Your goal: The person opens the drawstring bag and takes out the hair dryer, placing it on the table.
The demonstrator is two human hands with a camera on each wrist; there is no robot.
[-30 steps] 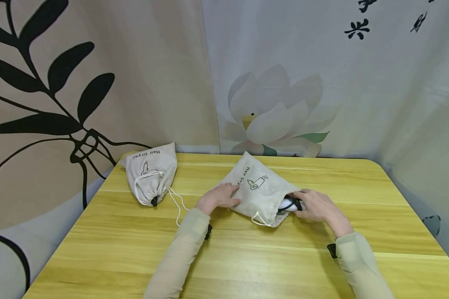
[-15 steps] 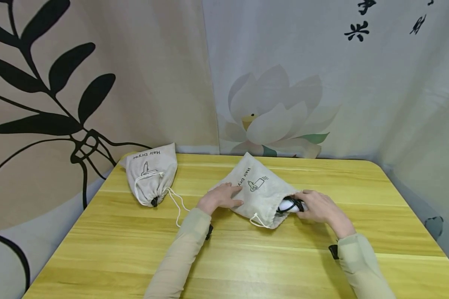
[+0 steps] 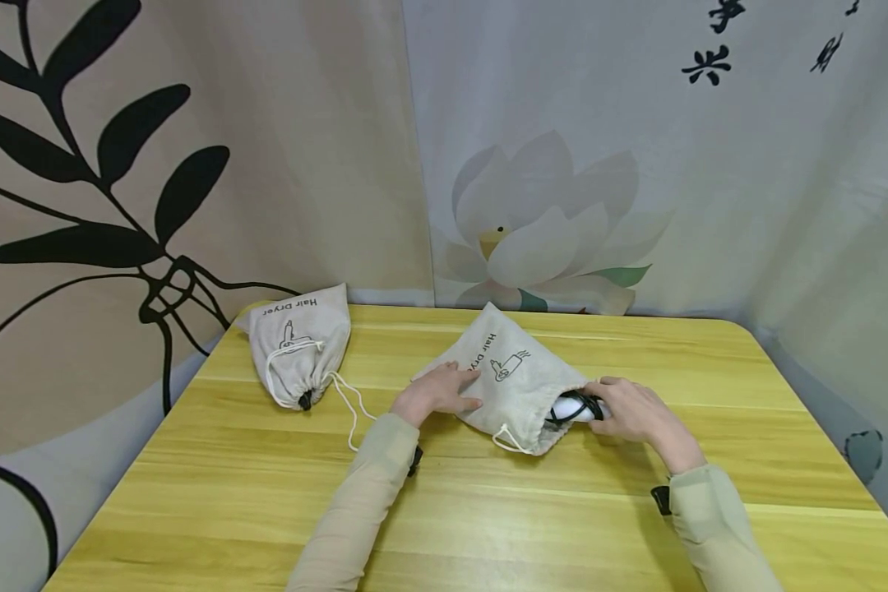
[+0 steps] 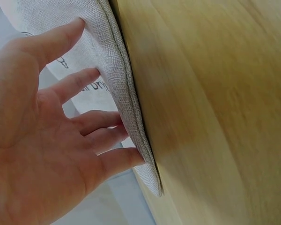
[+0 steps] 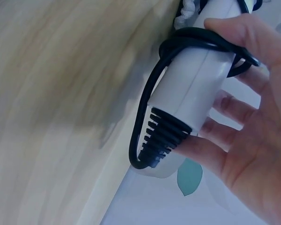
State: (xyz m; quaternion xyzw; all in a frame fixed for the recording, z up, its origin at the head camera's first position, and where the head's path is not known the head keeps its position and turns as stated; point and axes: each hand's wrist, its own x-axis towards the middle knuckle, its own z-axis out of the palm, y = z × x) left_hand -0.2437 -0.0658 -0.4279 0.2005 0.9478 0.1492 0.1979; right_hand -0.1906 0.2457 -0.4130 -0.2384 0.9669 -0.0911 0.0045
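A pale cloth drawstring bag (image 3: pixel 514 374) printed "Hair Dryer" lies on the table, its mouth towards the right. From that mouth sticks the white handle of a hair dryer (image 5: pixel 192 86), wrapped in its black cord (image 5: pixel 196 40); the rest is hidden inside. My right hand (image 3: pixel 632 415) grips this handle, thumb on one side and fingers on the other. At the bag's closed end, my left hand (image 3: pixel 438 392) rests spread fingertips (image 4: pixel 114 159) against the cloth near the seam (image 4: pixel 131 93). The left fingers are fairly straight and not wrapped round anything.
A second "Hair Dryer" bag (image 3: pixel 303 341), its neck drawn together, lies at the table's back left. Its white cord (image 3: pixel 353 411) trails towards my left forearm. The wooden table (image 3: pixel 533 526) ends at a printed curtain (image 3: pixel 562 164) behind.
The right hand and the hair dryer's handle have shifted very slightly to the right. The left hand stays at the bag's closed end, and the second bag has not moved.
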